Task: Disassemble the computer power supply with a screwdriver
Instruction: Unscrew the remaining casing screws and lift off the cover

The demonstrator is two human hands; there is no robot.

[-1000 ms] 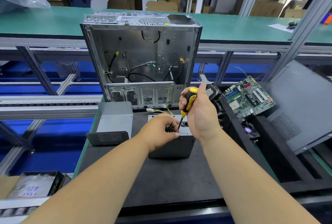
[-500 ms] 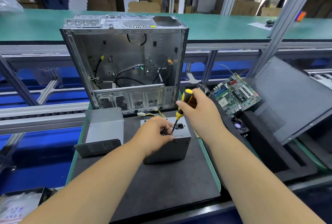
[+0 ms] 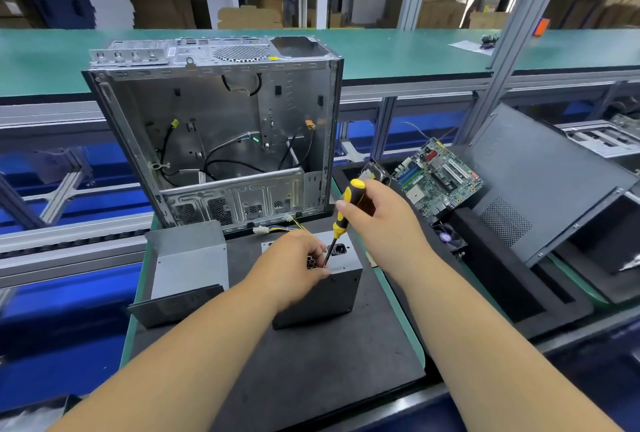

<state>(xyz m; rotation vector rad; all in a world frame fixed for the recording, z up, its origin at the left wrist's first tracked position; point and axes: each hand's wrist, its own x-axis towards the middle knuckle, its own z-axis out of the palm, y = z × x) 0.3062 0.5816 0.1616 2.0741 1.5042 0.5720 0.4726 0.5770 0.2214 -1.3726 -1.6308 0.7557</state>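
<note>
The grey power supply [image 3: 332, 293] stands on the black mat [image 3: 311, 379] in front of me, socket face up. My left hand [image 3: 291, 267] rests on its top near edge, with the fingers curled around the fan grille area. My right hand [image 3: 384, 220] grips a yellow and black screwdriver [image 3: 346, 209]. Its shaft slants down to the top face beside my left fingers. The tip is hidden among those fingers. Yellow and black wires [image 3: 294, 225] trail from the back of the unit.
An open silver computer case [image 3: 221, 140] stands upright behind the power supply. A detached grey metal cover [image 3: 187, 265] lies to the left. A green motherboard [image 3: 440, 178], a small fan [image 3: 448, 237] and a dark side panel [image 3: 540, 182] sit in a black tray on the right.
The view has shifted, so the case and bench sit further left. Both hands keep their places on the power supply, and the screwdriver handle has tilted slightly in my right hand.
</note>
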